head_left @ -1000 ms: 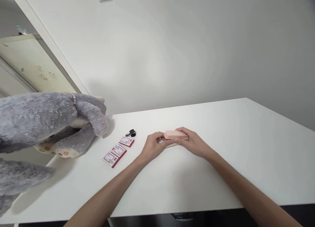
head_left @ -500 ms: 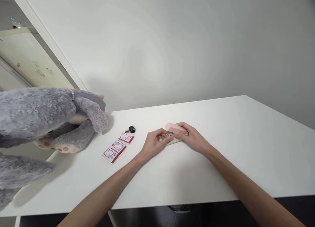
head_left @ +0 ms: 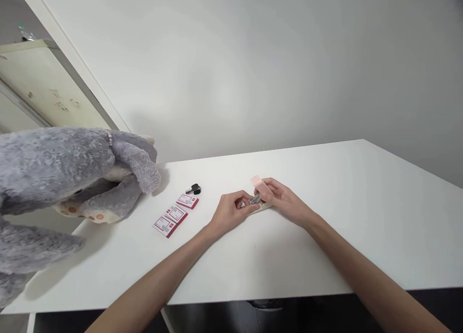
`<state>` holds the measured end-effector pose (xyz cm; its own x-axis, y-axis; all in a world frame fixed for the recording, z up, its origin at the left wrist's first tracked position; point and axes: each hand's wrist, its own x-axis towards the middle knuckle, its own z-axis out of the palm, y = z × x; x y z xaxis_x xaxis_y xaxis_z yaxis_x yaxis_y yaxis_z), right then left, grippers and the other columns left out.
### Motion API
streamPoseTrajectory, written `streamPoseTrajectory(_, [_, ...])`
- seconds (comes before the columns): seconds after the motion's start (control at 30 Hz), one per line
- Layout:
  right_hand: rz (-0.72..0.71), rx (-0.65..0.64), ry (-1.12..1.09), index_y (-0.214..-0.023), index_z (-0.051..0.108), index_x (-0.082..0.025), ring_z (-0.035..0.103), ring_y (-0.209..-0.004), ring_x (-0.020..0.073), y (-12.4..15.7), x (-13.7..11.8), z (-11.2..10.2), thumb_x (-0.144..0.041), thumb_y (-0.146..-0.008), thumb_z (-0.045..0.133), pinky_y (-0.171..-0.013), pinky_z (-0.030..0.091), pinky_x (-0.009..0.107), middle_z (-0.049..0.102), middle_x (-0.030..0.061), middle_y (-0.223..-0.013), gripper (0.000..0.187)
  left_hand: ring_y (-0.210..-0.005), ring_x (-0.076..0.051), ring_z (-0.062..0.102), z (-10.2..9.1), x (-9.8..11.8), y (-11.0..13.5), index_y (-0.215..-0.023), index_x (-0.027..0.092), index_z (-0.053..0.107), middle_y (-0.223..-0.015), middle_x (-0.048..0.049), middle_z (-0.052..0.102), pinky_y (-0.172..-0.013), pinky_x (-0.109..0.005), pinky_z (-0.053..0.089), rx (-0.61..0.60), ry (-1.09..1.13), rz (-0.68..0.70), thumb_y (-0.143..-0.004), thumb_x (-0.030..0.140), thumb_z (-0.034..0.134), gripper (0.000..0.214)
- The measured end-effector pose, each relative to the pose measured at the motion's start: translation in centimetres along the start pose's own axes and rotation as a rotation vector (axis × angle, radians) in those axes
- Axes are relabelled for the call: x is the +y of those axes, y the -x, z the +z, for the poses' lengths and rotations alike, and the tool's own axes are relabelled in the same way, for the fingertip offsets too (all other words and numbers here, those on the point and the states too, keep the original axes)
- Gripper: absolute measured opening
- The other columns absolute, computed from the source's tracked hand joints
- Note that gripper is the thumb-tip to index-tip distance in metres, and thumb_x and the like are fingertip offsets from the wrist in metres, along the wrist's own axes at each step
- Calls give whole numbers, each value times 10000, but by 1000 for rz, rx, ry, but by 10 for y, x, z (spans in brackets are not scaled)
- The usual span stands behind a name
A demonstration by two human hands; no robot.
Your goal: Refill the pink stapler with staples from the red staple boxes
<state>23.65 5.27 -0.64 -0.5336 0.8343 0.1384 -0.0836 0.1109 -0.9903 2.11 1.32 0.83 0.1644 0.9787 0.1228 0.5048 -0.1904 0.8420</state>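
A pink stapler (head_left: 257, 182) lies near the middle of the white table (head_left: 325, 236), its pink top swung upward and a metal part showing beneath. My right hand (head_left: 280, 200) is closed around the raised top. My left hand (head_left: 231, 211) is closed with fingertips pinched at the metal part and the stapler's base. The base is mostly hidden by my fingers.
Three small red-and-white boxes (head_left: 176, 214) lie in a row left of my hands, with a small black object (head_left: 194, 189) behind them. A large grey plush toy (head_left: 72, 174) fills the table's left end. A white wall stands behind; the table's front edge is close to me.
The stapler's pink top has been lifted from flat to nearly upright by my right hand. My left fingers have moved onto the exposed metal part.
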Motion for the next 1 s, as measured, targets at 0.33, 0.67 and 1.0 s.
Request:
streamPoseTrajectory(0.33, [23, -11, -181, -1223, 688, -290, 643, -1069, 261, 0, -7, -4, -563, -876, 805, -873, 555, 403, 675, 94, -1256, 457, -647, -134, 447, 1, -2, 0, -1049, 232, 741, -816, 15, 667, -612, -295, 370, -19, -79, 52, -872, 505, 773, 327])
streamPoseTrajectory(0.67, [-8, 158, -440, -1149, 691, -290, 633, -1196, 303, -3, -6, -11, -495, -832, 857, -1027, 541, 484, 695, 76, -1180, 412, -1037, -257, 650, 3, -9, 0, -1185, 237, 657, -1227, -92, 707, -847, -394, 537, -6, -148, 81, -827, 424, 850, 448])
streamPoseTrajectory(1.0, [-64, 486, -522, -1056, 695, -296, 689, -1181, 309, -10, 5, -23, -636, -880, 750, -1125, 553, 537, 719, 72, -1172, 387, -1105, -281, 653, 1, -13, -3, -1177, 239, 671, -1178, -90, 713, -891, -418, 547, 50, -224, 80, -904, 359, 773, 315])
